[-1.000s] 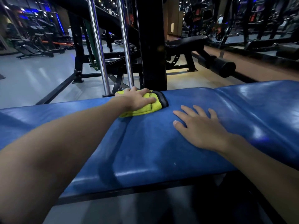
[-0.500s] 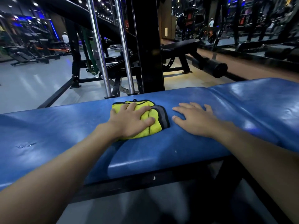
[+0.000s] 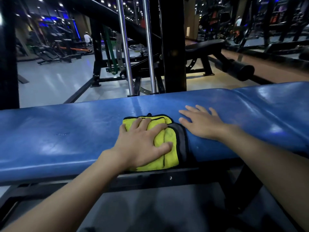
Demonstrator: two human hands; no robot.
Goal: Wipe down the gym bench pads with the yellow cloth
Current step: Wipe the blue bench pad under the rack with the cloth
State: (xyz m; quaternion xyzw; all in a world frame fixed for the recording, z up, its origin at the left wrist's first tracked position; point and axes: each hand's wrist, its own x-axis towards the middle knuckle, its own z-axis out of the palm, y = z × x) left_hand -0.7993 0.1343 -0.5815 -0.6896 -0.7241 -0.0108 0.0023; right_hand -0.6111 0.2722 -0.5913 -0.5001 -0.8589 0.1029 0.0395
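The left hand's fingers [image 3: 159, 128] are spread wide and pressed flat on the yellow cloth [image 3: 170, 158], gripping nothing. The left hand [image 3: 142, 144] covers the cloth's left half. The cloth is a folded, fuzzy rectangle with black stitched edging and a grey panel on its right. It lies at the near edge of the blue pad [image 3: 66, 131], beside the seam with the right pad [image 3: 267, 111]. The right hand [image 3: 202, 124] rests just right of the cloth, fingers straight and slightly fanned on the glossy, creased vinyl. A black steel frame [image 3: 150, 180] runs under the pads. Farther off stand two chrome rods [image 3: 123, 47] and a black square upright [image 3: 173, 47].
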